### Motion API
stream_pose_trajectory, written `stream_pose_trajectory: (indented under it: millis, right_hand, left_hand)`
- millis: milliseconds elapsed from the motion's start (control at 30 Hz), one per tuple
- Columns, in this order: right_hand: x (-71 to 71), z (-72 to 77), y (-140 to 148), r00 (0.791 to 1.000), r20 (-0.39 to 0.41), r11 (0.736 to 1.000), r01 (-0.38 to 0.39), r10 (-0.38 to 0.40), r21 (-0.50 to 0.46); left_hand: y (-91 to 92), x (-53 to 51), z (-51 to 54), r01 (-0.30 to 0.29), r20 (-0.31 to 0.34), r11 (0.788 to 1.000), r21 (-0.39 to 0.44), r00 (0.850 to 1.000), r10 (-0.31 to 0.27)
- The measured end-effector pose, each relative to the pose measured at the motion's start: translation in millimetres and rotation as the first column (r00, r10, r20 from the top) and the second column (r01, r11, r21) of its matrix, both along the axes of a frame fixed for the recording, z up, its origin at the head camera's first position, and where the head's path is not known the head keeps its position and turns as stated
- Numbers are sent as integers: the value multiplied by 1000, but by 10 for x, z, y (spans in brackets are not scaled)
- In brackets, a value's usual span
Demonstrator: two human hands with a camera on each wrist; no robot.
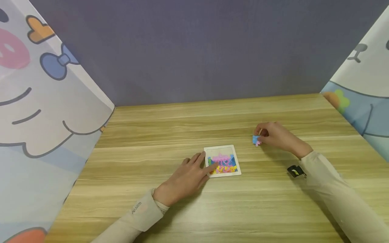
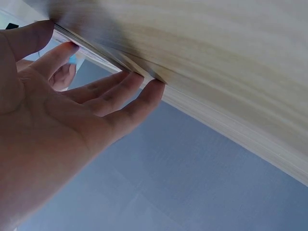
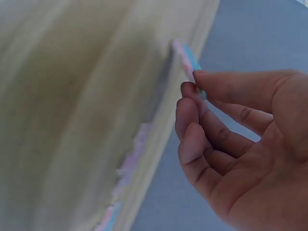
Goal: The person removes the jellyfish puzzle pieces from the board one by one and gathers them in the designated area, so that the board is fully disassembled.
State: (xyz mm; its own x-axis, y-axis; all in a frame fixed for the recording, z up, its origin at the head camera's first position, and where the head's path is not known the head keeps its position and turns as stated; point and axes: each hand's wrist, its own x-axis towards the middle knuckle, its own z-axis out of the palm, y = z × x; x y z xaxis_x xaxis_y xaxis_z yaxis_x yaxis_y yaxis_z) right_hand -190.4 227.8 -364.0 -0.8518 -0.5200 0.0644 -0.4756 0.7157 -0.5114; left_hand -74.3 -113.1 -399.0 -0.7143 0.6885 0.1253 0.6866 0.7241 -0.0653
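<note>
sleeves (image 1: 349,199) cropped; right grip (image 1: 276,135) partly hides piece (image 1: 256,139)

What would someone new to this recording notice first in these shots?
Probably the large cartoon panels at the left and right of the head view. Then the eye would likely go to the white-framed puzzle near the middle, bright below and pale at the top, with the left hand touching its left side. To its right, the right hand pinches a small blue-and-pink piece.
</note>
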Motion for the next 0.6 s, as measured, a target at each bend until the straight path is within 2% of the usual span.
stream_pose_trajectory:
  millis: [100,267,600]
  right_hand:
    - [-39,-70,-21,1000,13,1000,3,-3,21]
    - [-60,-112,-48,999,-20,999,34,-33,40]
    - [-32,-153,-106,996,-27,994,92,-91,53]
  left_hand:
    - [-23,5,3,0,0,1000,-1,1000,0]
    - [-27,6,26,-4,17,1000,-13,1000,5]
    - [-21,-4,8,5,2,1000,-6,1000,-5]
